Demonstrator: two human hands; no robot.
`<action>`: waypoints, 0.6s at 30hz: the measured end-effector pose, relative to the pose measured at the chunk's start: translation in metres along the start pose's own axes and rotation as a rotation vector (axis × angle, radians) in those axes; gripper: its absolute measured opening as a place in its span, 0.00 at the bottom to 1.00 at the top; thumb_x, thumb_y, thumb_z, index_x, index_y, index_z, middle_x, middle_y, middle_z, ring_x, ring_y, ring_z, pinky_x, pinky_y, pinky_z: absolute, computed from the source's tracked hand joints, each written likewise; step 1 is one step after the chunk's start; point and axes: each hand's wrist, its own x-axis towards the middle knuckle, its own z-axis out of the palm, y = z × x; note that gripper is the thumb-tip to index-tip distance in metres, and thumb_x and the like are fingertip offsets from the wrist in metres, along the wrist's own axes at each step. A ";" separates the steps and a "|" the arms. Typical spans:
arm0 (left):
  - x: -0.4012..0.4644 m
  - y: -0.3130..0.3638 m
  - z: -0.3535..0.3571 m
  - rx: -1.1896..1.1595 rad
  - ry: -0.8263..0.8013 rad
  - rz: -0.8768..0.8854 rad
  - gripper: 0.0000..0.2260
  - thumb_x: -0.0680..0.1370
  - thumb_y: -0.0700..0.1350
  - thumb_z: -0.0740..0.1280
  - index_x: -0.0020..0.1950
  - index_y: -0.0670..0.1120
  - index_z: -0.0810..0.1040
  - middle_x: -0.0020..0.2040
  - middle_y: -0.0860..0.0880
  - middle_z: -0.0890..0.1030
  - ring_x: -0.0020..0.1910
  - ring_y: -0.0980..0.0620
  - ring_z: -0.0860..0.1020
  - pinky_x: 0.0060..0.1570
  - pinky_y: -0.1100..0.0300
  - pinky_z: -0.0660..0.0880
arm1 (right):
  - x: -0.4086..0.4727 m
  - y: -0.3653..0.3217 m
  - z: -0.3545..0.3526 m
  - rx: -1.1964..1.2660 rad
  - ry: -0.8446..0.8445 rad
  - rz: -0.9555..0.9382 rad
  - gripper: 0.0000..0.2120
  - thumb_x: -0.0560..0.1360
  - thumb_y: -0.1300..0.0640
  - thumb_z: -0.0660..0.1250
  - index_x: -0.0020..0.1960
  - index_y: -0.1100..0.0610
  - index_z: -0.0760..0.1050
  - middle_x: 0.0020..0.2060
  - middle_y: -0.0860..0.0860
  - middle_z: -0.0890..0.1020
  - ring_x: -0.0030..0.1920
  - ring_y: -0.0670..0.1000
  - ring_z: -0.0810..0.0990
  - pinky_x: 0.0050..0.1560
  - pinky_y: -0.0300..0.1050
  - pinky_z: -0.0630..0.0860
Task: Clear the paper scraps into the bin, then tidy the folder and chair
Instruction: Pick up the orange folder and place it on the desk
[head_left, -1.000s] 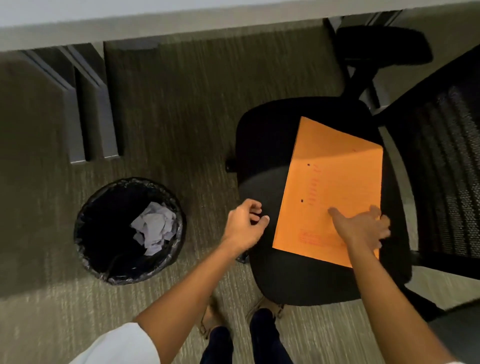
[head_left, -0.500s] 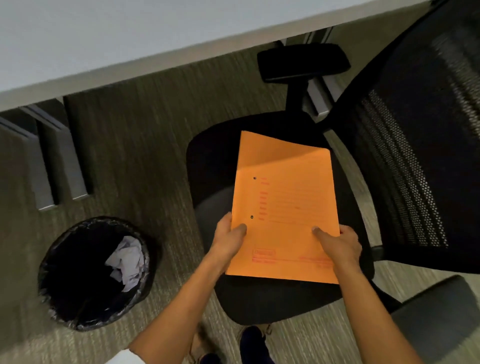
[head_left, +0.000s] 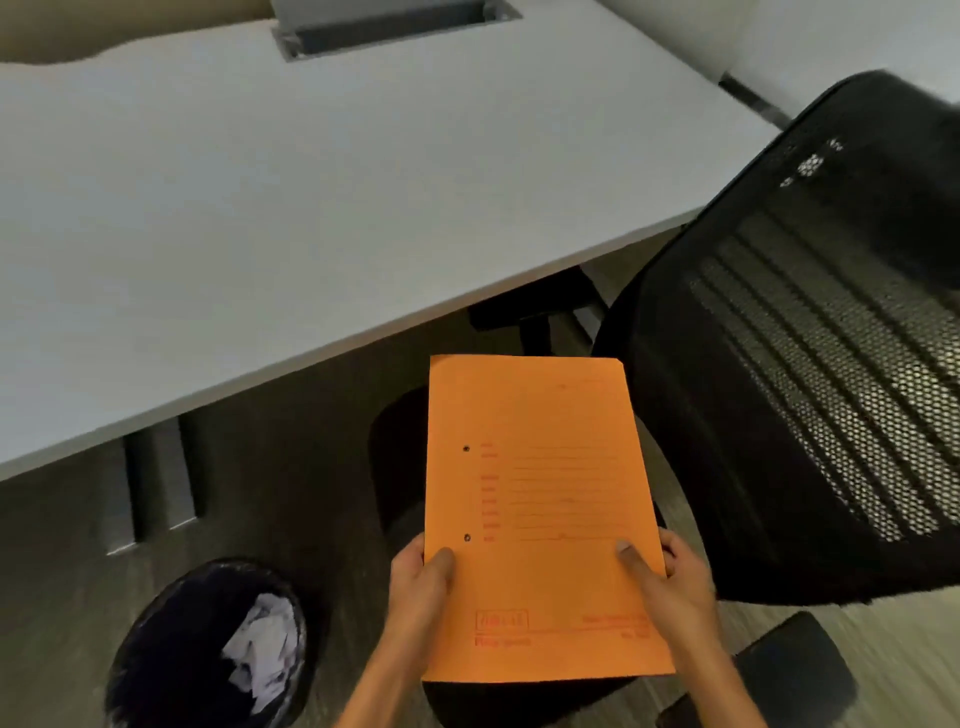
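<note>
An orange folder (head_left: 540, 499) with two punch holes and red print is held flat above the black chair seat (head_left: 395, 467). My left hand (head_left: 421, 587) grips its left edge near the bottom, thumb on top. My right hand (head_left: 670, 582) grips the right edge the same way. The chair's black mesh backrest (head_left: 810, 395) stands to the right. On the floor at lower left, a black-lined bin (head_left: 171, 649) holds crumpled white paper scraps (head_left: 262, 649).
A white desk (head_left: 291, 197) spans the upper half, with a grey cable slot (head_left: 389, 26) at its far edge. Grey desk legs (head_left: 156, 483) stand below it on the left. One chair armrest (head_left: 530, 304) sits under the desk edge, another (head_left: 779, 670) at lower right.
Both hands took hold of the folder on the chair seat and lifted it. My view tilted up, so the desk top now fills the upper frame.
</note>
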 end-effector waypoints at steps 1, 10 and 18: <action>-0.013 0.009 0.001 0.001 -0.007 0.003 0.09 0.80 0.35 0.58 0.50 0.41 0.78 0.43 0.44 0.85 0.37 0.52 0.84 0.31 0.62 0.78 | -0.006 -0.007 -0.009 0.004 0.012 -0.012 0.11 0.75 0.51 0.73 0.56 0.52 0.77 0.46 0.49 0.86 0.47 0.53 0.84 0.51 0.58 0.81; -0.106 0.100 -0.009 0.001 0.021 0.134 0.09 0.81 0.37 0.59 0.55 0.46 0.76 0.50 0.44 0.84 0.46 0.46 0.85 0.38 0.54 0.81 | -0.073 -0.097 -0.070 0.028 0.057 -0.174 0.07 0.75 0.48 0.73 0.48 0.44 0.75 0.43 0.48 0.85 0.45 0.52 0.84 0.51 0.61 0.82; -0.171 0.169 -0.034 -0.027 0.037 0.288 0.08 0.82 0.40 0.62 0.60 0.47 0.75 0.54 0.44 0.83 0.48 0.45 0.85 0.45 0.46 0.82 | -0.125 -0.172 -0.104 0.091 0.012 -0.387 0.09 0.76 0.49 0.72 0.54 0.48 0.76 0.45 0.48 0.86 0.46 0.50 0.85 0.50 0.60 0.83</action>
